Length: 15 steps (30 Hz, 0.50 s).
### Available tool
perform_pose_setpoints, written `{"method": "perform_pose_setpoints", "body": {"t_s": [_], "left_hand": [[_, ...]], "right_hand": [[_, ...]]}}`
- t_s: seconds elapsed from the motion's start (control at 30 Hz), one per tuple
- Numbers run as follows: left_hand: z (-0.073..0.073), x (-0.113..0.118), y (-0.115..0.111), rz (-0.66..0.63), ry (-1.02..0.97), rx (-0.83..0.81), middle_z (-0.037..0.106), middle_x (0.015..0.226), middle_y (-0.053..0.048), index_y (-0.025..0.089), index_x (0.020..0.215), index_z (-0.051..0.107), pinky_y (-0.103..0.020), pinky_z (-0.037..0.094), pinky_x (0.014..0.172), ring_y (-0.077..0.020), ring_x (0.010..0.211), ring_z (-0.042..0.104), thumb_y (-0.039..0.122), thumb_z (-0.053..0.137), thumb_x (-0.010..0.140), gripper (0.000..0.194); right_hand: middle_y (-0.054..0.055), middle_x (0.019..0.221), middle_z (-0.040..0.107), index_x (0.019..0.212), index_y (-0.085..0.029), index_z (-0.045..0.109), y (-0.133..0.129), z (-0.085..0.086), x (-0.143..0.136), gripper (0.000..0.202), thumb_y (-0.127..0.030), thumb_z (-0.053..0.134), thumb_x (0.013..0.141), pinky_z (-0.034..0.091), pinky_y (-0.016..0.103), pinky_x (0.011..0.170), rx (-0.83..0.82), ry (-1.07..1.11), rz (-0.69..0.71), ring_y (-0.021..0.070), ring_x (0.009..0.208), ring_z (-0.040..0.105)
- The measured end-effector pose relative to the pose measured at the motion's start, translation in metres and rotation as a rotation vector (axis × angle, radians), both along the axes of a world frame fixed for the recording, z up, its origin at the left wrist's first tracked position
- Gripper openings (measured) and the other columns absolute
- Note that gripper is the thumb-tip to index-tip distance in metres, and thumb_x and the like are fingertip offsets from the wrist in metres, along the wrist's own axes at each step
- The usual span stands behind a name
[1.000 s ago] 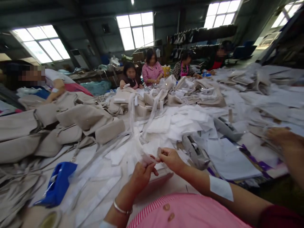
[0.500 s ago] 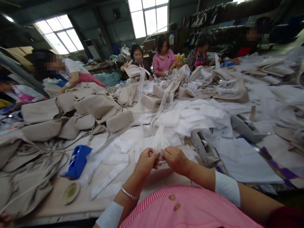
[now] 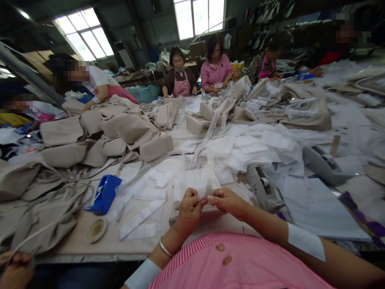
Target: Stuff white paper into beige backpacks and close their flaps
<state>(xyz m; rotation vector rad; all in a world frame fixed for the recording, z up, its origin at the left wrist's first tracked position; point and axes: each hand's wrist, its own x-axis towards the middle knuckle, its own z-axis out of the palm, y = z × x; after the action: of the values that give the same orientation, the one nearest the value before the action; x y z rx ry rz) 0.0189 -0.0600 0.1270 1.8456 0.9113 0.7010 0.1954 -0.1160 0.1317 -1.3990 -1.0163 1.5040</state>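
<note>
Just inside the near edge of the surface [image 3: 135, 247], two bare hands met at a translucent white strip [image 3: 209, 170], which stood up from the fingertips above a pale bundle [image 3: 177, 194]. The left hand [image 3: 192, 208] had its thumb and fingers pinched on the strip's lower end. The right hand [image 3: 227, 202] had its thumb and forefinger curled at the strip's other side, but whether they gripped it I could not tell. Left of the hands lay loose white sheets [image 3: 147, 216], then a blue tape dispenser [image 3: 104, 194], with a tape roll [image 3: 96, 230] nearer the near edge. Beige handbags [image 3: 129, 130] were heaped along the left side, more toward the far edge. On the right stood two grey tape dispensers, one [image 3: 261, 184] closer to the hands than the other [image 3: 326, 164]. At the near left corner, a co-worker's hands [image 3: 18, 267] were on a beige strap [image 3: 30, 237]; other co-workers [image 3: 215, 70] sat or leaned beyond the far edge.
</note>
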Motion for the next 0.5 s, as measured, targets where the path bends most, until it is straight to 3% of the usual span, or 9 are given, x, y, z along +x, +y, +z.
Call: {"method": "perform_pose_setpoints", "body": {"t_s": [0.1,0.17,0.23,0.3,0.4,0.5], "left_hand": [[-0.002,-0.002,-0.005,-0.036,0.019,0.132,0.046,0.081,-0.004,0.018,0.071,0.067,-0.028,0.042,0.074,-0.0156,0.079,0.048,0.032,0.055,0.087,0.025],[-0.002,-0.004,-0.004,-0.040,0.042,0.106,0.047,0.080,-0.003,0.018,0.070,0.067,-0.028,0.041,0.074,-0.0156,0.077,0.047,0.033,0.057,0.086,0.024],[-0.002,-0.006,-0.002,-0.060,0.046,-0.086,0.048,0.073,-0.001,0.017,0.070,0.065,-0.027,0.040,0.067,-0.0140,0.070,0.046,0.040,0.060,0.084,0.028],[-0.002,-0.006,0.001,-0.049,-0.006,-0.412,0.043,0.061,0.003,0.016,0.071,0.061,-0.023,0.033,0.053,-0.0100,0.057,0.038,0.049,0.062,0.081,0.035],[-0.006,-0.001,0.002,0.084,-0.190,-0.839,0.030,0.052,0.009,0.017,0.069,0.050,-0.021,0.016,0.044,-0.0053,0.046,0.022,0.054,0.070,0.071,0.042],[-0.011,0.003,0.000,0.205,-0.316,-0.928,0.029,0.053,0.011,0.019,0.069,0.045,-0.021,0.014,0.043,-0.0042,0.044,0.020,0.050,0.077,0.063,0.045]], "right_hand": [[-0.010,0.050,0.033,0.071,-0.019,0.048,0.003,-0.003,-0.009,0.037,-0.046,0.073,0.066,0.014,0.023,0.043,-0.198,0.322,-0.137,0.0052,0.043,0.021],[-0.009,0.051,0.034,0.069,-0.020,0.045,0.005,-0.008,-0.014,0.036,-0.042,0.073,0.065,0.015,0.023,0.043,-0.191,0.335,-0.195,0.0054,0.044,0.022],[-0.007,0.052,0.038,0.065,-0.019,0.046,0.005,-0.014,-0.018,0.030,-0.039,0.068,0.070,0.023,0.023,0.045,-0.056,0.151,-0.159,0.0071,0.046,0.030],[-0.003,0.057,0.046,0.062,-0.017,0.050,0.002,-0.020,-0.020,0.025,-0.032,0.061,0.078,0.031,0.024,0.053,0.204,-0.189,-0.070,0.0101,0.055,0.041],[0.003,0.069,0.054,0.068,-0.016,0.058,-0.002,-0.026,-0.020,0.020,-0.021,0.050,0.085,0.036,0.026,0.063,0.591,-0.660,0.093,0.0131,0.066,0.047],[0.005,0.074,0.055,0.073,-0.015,0.060,-0.002,-0.026,-0.016,0.020,-0.020,0.046,0.087,0.037,0.027,0.064,0.683,-0.739,0.184,0.0139,0.069,0.046]]}}
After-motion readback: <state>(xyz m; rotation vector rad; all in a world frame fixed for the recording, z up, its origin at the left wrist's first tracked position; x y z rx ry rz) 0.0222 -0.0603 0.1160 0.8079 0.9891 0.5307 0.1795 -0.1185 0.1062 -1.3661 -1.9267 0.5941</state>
